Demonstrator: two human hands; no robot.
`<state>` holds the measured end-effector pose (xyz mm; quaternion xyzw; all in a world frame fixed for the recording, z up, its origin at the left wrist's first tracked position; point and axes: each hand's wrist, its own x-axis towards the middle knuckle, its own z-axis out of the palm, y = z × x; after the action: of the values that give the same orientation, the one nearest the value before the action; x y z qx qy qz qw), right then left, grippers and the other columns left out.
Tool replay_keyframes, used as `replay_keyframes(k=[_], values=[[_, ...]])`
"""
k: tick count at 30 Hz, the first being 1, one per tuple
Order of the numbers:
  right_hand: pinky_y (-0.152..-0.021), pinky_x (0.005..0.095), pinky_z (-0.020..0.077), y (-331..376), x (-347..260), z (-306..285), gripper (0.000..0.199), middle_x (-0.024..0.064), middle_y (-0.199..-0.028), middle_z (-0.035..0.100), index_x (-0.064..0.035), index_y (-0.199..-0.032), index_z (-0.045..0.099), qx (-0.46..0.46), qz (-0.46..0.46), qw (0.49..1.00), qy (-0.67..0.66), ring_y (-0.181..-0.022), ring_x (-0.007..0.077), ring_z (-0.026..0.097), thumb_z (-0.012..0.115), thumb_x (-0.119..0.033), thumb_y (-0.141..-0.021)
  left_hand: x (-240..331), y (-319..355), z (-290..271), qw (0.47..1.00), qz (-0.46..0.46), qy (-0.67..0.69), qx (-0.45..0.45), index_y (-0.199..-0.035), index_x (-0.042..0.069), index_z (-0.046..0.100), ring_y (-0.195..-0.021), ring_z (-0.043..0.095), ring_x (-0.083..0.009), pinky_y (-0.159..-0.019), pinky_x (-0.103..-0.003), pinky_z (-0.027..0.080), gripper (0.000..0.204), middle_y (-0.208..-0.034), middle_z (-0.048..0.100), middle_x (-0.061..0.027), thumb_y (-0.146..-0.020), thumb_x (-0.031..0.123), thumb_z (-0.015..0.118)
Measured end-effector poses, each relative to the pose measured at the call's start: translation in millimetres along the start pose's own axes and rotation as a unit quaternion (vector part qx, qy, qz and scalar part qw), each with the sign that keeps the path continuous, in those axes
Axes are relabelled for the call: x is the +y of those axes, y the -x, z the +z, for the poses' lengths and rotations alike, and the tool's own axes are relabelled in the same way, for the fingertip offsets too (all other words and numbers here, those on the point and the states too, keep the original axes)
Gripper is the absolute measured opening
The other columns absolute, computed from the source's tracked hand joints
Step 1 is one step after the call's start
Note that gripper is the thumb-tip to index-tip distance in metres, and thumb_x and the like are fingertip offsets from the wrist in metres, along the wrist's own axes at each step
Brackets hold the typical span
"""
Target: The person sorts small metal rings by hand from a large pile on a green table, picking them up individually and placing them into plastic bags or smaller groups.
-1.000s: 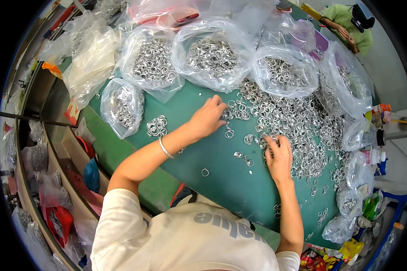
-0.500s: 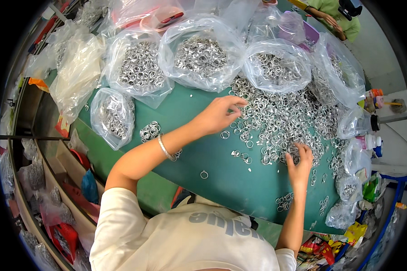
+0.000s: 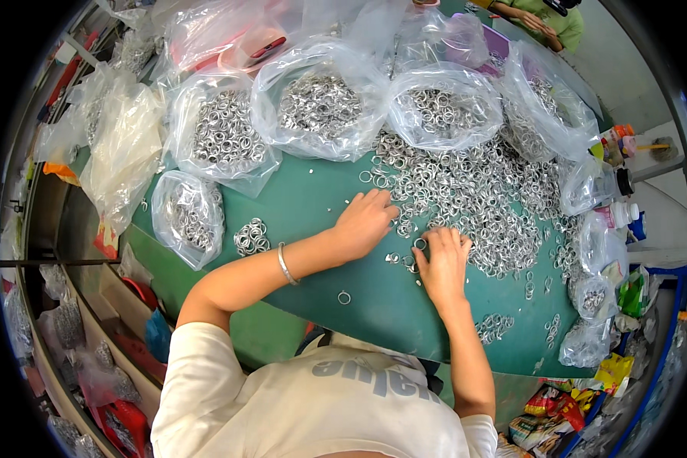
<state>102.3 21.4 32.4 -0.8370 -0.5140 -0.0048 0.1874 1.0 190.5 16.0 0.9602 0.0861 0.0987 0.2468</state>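
We had the left hand [image 3: 365,221] at the left edge of the ring pile [image 3: 469,195], fingers curled down; tips partly hidden, so we couldn't tell whether it gripped any rings. Right hand [image 3: 444,263] sat on the near edge of the pile, thumb apart from the fingers in a narrow gap. One ring [image 3: 420,249] showed just beside its thumb and forefinger (pinched or just lying there, we couldn't tell). The pile spread over the green table [image 3: 382,328], below a row of clear plastic bags holding more rings. We also saw a small ring cluster [image 3: 252,238] beside the small bag [image 3: 160,210] at left, and a lone ring [image 3: 344,303] nearer the body.
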Motion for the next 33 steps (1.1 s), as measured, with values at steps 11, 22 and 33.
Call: replay_keyframes(k=[11, 22, 33], values=[[-0.064, 0.0186, 0.0426, 22.3, 12.5, -7.1, 0.031, 0.0050, -0.098, 0.064, 0.0012, -0.109, 0.060, 0.012, 0.202, 0.824, -0.530, -0.075, 0.0046, 0.054, 0.065, 0.007, -0.079, -2.5, 5.2, 2.5, 0.995, 0.005, 0.097, 0.038, -0.095, 0.006, 0.062, -0.085, 0.056, -0.0239, -0.074, -0.036, 0.041, 0.022, -0.087, 0.058, -0.0067, -0.074, 0.001, 0.067], [-0.061, 0.0185, 0.0420, 47.4, 10.3, -7.3, 0.033, 0.0046, -0.093, 0.062, 0.0013, -0.114, 0.060, -0.031, 0.193, 0.831, -0.521, -0.070, 0.0045, 0.052, 0.062, 0.007, -0.081, 50.1, 46.1, -21.5, 0.924, -0.171, 0.342, -0.027, -0.091, 0.000, 0.062, -0.069, 0.059, -0.0136, -0.061, -0.028, 0.048, 0.011, -0.080, 0.063, -0.0082, -0.081, -0.001, 0.062], [-0.065, 0.0324, 0.0463, 87.1, 0.8, -33.1, 0.031, 0.0120, -0.099, 0.062, -0.0006, -0.106, 0.061, -0.095, 0.063, 0.938, -0.326, -0.081, 0.0225, 0.059, 0.062, 0.005, -0.075, 85.8, 120.4, -16.4, 0.937, -0.217, 0.248, 0.113, -0.092, 0.001, 0.062, -0.077, 0.060, -0.0220, -0.066, -0.030, 0.047, 0.013, -0.085, 0.061, -0.0085, -0.079, -0.004, 0.061]])
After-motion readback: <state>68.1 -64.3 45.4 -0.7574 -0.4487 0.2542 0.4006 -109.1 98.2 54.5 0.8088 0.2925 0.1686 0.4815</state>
